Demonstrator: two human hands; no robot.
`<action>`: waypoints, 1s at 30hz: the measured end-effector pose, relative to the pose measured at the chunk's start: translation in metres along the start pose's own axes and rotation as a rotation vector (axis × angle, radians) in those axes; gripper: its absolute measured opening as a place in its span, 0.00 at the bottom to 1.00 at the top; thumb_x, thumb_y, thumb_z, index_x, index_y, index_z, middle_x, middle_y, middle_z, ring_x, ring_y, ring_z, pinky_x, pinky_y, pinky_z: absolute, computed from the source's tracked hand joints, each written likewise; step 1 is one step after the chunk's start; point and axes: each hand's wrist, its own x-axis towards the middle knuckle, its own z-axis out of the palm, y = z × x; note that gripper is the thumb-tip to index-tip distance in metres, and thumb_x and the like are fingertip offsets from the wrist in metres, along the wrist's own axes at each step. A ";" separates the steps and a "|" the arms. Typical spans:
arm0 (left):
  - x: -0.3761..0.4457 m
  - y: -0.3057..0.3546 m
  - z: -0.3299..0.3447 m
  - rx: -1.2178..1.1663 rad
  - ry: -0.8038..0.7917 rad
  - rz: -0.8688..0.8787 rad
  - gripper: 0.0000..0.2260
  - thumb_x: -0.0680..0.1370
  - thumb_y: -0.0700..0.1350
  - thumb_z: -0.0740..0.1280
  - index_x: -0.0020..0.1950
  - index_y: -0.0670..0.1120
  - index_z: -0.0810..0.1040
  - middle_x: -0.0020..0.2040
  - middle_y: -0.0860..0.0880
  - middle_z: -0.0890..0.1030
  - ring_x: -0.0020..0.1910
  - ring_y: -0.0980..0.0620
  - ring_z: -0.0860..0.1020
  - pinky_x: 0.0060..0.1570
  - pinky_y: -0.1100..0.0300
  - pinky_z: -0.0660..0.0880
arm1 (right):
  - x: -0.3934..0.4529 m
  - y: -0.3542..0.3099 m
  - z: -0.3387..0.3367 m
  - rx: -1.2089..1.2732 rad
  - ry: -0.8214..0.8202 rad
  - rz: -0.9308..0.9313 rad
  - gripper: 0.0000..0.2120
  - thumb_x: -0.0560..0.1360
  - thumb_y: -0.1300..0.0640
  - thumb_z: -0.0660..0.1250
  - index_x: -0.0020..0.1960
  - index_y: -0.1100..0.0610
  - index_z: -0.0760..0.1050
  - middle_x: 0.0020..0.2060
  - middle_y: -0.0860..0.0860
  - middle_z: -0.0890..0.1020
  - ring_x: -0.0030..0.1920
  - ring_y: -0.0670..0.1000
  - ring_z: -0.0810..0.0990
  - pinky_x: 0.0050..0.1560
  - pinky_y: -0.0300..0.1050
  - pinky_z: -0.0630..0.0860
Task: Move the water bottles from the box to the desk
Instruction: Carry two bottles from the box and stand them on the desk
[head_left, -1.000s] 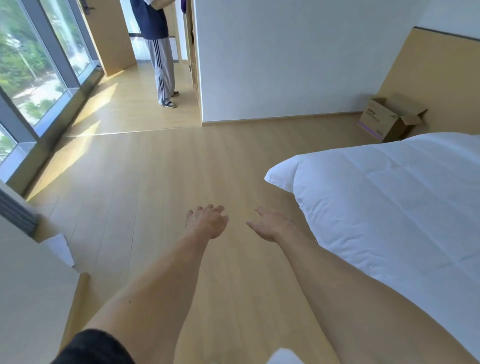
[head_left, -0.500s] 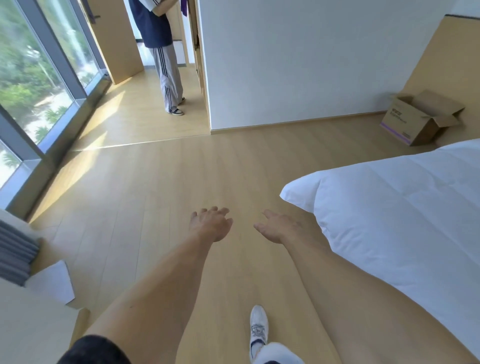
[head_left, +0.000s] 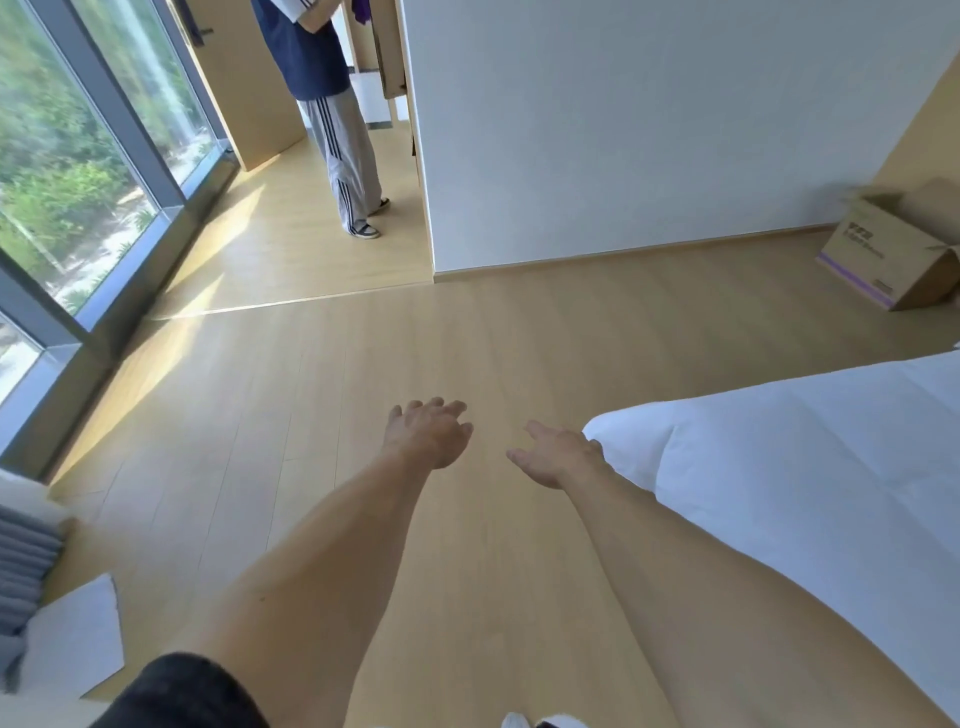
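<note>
Both arms reach fwd over the wood floor (head_left: 291, 395), nothing held: left hand (head_left: 428, 434) loosely spread w/ fingers slightly curled, palm down; right hand (head_left: 558, 457) flat and spread, fingers apart, just beside the corner of the white duvet (head_left: 779, 467). The cardboard box (head_left: 893, 249) sits on the floor at far right against the tan panel, flaps up, purple stripe along its base, well apart from both hands. Can't see inside it, so no water bottles in view, and can't tell how many there are. Vs. a sec ago the view has swung left and moved fwd: box has slid from upper right toward the right edge of frame and looks closer, bed takes up less of the frame, more window (head_left: 67, 171) showing. Hands are in about the same pose as before, so it reads as walking, not reaching. Judgement: approach phase, nothing moved to the desk yet; the box is off to the right, so a turn that way seems needed before any grab. No desk clearly in view; the pale surface w/ grey fabric at lower left may or may not be it. Another person (head_left: 332, 104) stands in the doorway area, well clear of the path.
</note>
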 end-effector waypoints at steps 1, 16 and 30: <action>0.012 0.004 -0.004 0.003 -0.004 0.004 0.23 0.84 0.59 0.51 0.79 0.57 0.61 0.77 0.51 0.66 0.75 0.44 0.65 0.73 0.45 0.59 | 0.010 0.002 -0.006 0.003 -0.002 0.006 0.31 0.80 0.35 0.54 0.79 0.46 0.57 0.75 0.53 0.67 0.75 0.57 0.63 0.73 0.58 0.60; 0.238 0.038 -0.055 0.021 -0.062 0.234 0.23 0.84 0.57 0.51 0.79 0.57 0.61 0.77 0.49 0.67 0.74 0.43 0.65 0.72 0.47 0.60 | 0.180 0.016 -0.094 0.059 0.042 0.227 0.30 0.79 0.37 0.55 0.78 0.46 0.59 0.74 0.51 0.69 0.74 0.57 0.65 0.71 0.54 0.63; 0.415 0.026 -0.139 0.066 -0.083 0.353 0.23 0.84 0.58 0.51 0.79 0.57 0.60 0.77 0.50 0.66 0.74 0.44 0.65 0.72 0.48 0.59 | 0.324 -0.033 -0.188 0.106 0.116 0.321 0.30 0.79 0.36 0.56 0.77 0.46 0.62 0.71 0.55 0.71 0.72 0.58 0.68 0.70 0.56 0.63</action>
